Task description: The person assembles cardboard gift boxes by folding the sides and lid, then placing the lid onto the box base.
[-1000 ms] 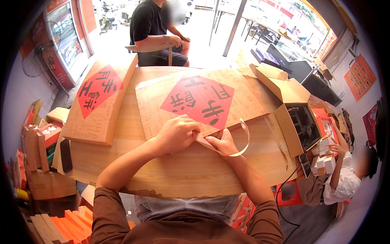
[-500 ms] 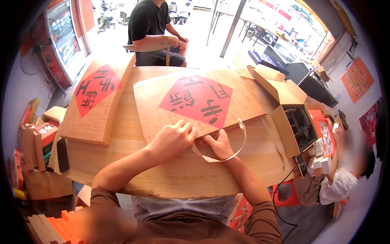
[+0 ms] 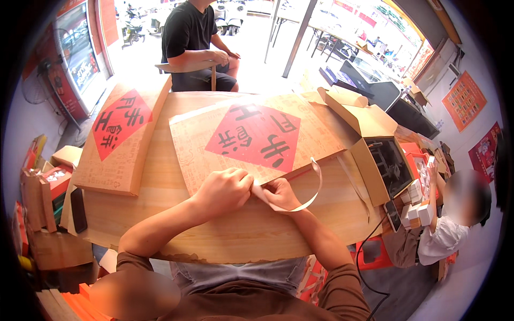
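Note:
A flat brown cardboard gift box [image 3: 187, 144] with a red diamond label lies on the wooden table in front of me. At its near edge, a pale ribbon [image 3: 316, 184] comes out and loops round to the right of my hands. My left hand [image 3: 225, 188] is closed, its fingertips pinching the ribbon near the box edge. Close beside it, my right hand [image 3: 282, 193] is closed too, fingers curled on the same ribbon. The ribbon crosses over the right hand's wrist side. Some fingertips are hidden behind the hands.
A second brown box [image 3: 134, 155] with a red label lies at the left. At the right stands an open carton [image 3: 369, 171] with a dark inside. A phone [image 3: 78, 209] rests at the table's left edge. One person [image 3: 187, 35] sits beyond the table, another [image 3: 444, 241] at the right.
Both hands have stayed at the box's near edge. My right fingers have curled in, and the ribbon between the hands has come up. The whole view has shifted slightly.

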Demonstrator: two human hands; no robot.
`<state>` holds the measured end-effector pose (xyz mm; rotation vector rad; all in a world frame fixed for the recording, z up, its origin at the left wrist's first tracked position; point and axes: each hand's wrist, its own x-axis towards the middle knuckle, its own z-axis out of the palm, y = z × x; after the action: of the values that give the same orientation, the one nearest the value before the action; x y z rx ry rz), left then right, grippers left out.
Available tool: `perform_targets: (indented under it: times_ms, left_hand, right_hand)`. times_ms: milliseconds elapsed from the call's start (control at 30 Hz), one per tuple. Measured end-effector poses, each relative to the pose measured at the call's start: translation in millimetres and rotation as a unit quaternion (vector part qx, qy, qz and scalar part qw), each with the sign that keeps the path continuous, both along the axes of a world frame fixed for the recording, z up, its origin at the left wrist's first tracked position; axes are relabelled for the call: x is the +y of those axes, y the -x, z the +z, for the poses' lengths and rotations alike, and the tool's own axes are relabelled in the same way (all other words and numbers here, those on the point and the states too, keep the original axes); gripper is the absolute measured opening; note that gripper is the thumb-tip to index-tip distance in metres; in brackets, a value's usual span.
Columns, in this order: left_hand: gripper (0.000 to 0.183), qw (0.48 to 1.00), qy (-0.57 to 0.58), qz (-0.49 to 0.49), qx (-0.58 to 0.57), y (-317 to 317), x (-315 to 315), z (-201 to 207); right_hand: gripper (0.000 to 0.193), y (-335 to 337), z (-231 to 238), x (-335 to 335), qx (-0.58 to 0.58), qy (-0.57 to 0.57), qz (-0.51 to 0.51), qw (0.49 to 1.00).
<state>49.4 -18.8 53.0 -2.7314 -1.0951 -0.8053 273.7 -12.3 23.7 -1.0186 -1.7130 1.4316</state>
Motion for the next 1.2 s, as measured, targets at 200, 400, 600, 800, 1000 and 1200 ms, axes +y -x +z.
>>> perform_targets:
  times_ms: [200,400,600,800,1000,1200]
  left_hand:
    - [0.032,0.997,0.045,-0.035,-0.043,0.7,-2.4,19.7]
    - [0.020,0.988,0.084,-0.070,-0.110,0.6,10.3,10.5]
    - [0.013,0.966,0.177,-0.038,-0.183,1.4,18.3,6.5]
    - [0.014,0.949,0.211,-0.022,-0.232,3.5,21.6,3.6]
    - [0.012,0.950,0.219,-0.020,-0.222,1.5,22.4,5.2]
    - [0.044,0.969,0.136,-0.067,-0.194,-9.7,0.8,24.7]
  right_hand:
    - [0.028,-0.6,12.9,-2.2,-0.129,-0.025,0.004,0.991]
    - [0.028,2.3,14.9,-0.4,-0.145,0.022,-0.015,0.989]
    - [0.029,-3.6,-3.2,5.9,-0.038,0.071,-0.032,0.996]
    - [0.037,-4.8,-13.3,13.3,0.071,0.080,-0.014,0.994]
    - [0.037,-10.0,-7.3,12.0,0.076,0.102,0.000,0.992]
    - [0.038,-4.9,7.9,4.6,0.069,0.084,0.006,0.994]
